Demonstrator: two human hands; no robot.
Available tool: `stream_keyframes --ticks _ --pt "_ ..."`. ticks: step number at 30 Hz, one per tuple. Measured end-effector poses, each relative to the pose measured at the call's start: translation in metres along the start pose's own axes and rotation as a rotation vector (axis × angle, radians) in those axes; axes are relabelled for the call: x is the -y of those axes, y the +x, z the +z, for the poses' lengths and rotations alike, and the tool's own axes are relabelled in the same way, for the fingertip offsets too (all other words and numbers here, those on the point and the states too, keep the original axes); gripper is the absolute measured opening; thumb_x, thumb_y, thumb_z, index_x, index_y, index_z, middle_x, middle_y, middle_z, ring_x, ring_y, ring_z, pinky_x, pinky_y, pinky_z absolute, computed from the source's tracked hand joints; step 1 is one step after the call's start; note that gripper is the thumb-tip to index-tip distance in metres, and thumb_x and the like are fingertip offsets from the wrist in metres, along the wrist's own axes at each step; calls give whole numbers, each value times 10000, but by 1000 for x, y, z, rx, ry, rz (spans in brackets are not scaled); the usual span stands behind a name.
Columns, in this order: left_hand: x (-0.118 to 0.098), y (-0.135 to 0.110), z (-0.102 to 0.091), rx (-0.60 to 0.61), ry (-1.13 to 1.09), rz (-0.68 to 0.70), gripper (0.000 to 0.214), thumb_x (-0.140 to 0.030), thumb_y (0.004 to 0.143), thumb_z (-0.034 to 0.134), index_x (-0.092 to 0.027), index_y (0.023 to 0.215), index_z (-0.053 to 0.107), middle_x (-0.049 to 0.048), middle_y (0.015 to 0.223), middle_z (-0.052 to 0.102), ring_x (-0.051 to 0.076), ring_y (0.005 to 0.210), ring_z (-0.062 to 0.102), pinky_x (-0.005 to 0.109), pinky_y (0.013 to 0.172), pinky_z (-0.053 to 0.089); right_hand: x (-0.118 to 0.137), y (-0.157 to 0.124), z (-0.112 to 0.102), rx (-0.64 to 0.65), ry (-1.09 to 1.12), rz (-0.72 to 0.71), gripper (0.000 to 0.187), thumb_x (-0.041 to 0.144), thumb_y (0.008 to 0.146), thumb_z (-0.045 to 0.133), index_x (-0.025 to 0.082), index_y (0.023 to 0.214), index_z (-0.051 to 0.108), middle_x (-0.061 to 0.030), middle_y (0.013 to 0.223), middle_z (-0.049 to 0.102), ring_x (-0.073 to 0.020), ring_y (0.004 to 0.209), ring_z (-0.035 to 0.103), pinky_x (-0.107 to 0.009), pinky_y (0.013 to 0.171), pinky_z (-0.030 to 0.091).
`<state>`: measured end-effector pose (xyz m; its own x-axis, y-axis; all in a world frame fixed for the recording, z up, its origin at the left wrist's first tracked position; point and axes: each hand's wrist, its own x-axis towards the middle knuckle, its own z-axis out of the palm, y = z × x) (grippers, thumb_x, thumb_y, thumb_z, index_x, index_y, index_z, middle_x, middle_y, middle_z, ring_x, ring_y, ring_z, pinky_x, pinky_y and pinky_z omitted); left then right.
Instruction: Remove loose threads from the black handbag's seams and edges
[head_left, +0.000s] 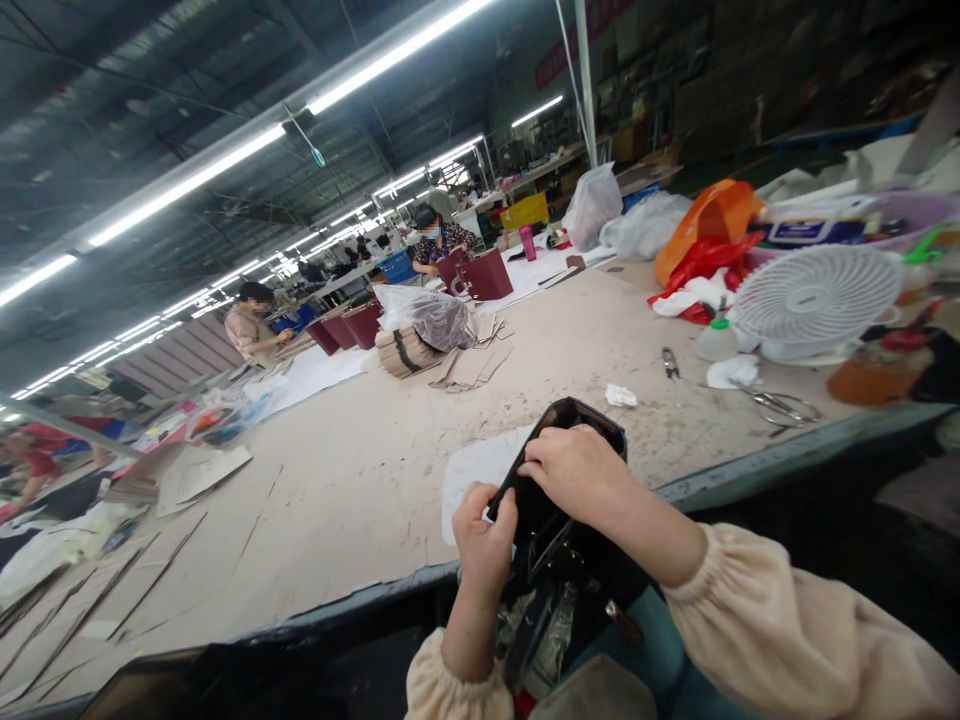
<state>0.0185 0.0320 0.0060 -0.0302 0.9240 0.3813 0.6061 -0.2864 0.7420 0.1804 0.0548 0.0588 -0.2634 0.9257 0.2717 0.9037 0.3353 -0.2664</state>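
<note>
A black handbag (564, 410) with gold-coloured hardware leans at the table's front edge, its mouth tipped toward me. My left hand (481, 530) pinches the bag's left rim, thumb against the edge. Reaching over the opening, my right hand (577, 470) has its fingers curled down inside against the rim; the fingertips are partly hidden. Under the bag lies a white sheet (465, 475). A crumpled white tissue (620, 396) rests just beyond it.
To the right are scissors (780, 405), small snips (670, 363), a white fan (817, 295) and a glue bottle (877, 370). Bundled cardboard pieces (405, 352) and dark red bags (484, 275) stand farther back. Two co-workers (442, 240) work across the table.
</note>
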Motion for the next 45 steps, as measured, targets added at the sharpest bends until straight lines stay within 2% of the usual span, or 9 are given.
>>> stream_keyframes --ticks 3,7,18,31,38,45 --pt "-3 5 0 61 -11 -1 134 -277 793 560 -162 766 622 -1 702 603 128 679 542 234 652 411 0 1 0 1 -8 7 287 332 861 467 198 717 676 -43 758 663 -179 713 597 -304 662 364" --pt "-6 13 1 114 -11 36 197 -312 810 561 -192 920 672 18 788 633 144 754 567 253 710 428 1 2 0 -2 -14 17 288 330 862 467 191 725 678 -53 768 666 -181 719 597 -306 665 357" --pt "8 17 1 111 32 34 229 -336 853 510 -205 905 691 -1 723 563 121 705 543 225 664 410 -14 -2 -5 -60 -23 -15 256 347 849 519 204 688 657 -26 738 656 -171 725 579 -308 682 327" --pt "5 21 -2 158 69 50 237 -336 859 497 -176 842 671 1 702 539 122 686 534 229 645 400 -17 7 -6 -51 -24 -4 269 356 849 513 198 699 672 -43 746 657 -174 693 576 -312 660 323" --pt "7 29 -8 237 85 69 193 -301 850 507 -181 837 658 -2 717 528 125 719 535 234 665 400 -19 -1 -4 -73 67 -103 238 315 855 525 196 689 646 -18 757 654 -153 778 574 -311 808 307" --pt "4 23 -6 218 92 82 239 -328 863 489 -168 791 650 -2 687 499 121 686 517 232 636 382 -20 5 -3 -49 22 -44 256 338 856 516 193 703 660 -41 773 663 -161 793 580 -305 770 315"
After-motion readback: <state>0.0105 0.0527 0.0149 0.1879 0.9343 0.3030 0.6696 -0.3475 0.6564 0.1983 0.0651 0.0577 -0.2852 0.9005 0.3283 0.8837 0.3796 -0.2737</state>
